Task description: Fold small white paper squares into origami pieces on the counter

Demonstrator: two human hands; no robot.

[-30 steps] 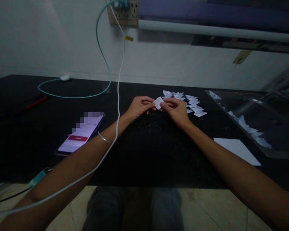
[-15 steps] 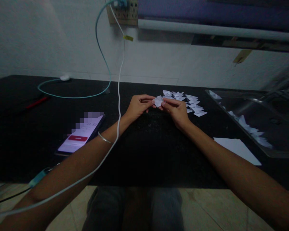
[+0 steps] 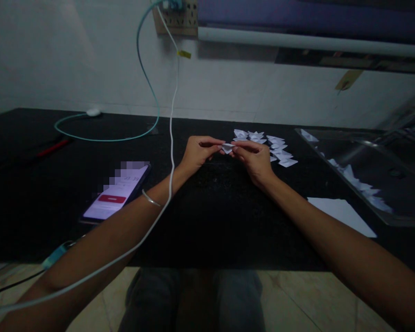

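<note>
A small folded piece of white paper (image 3: 227,148) is held just above the black tabletop (image 3: 214,221), its lower edge coming to a point. My left hand (image 3: 201,151) pinches its left end between thumb and fingers. On the other side, my right hand (image 3: 253,159) pinches the right end the same way. Behind and to the right of my right hand lie several folded white paper boats (image 3: 277,146), set in short overlapping rows.
A phone (image 3: 115,196) with a lit screen lies left of my left forearm. A white cable (image 3: 172,138) hangs across that arm. To the right are white paper sheets (image 3: 340,214) and a sink (image 3: 383,221) with more folded papers along its edge.
The paper between my hands was a flat diamond shape; it now shows as a lower, wider pointed shape. Both hands have stayed nearly in place.
</note>
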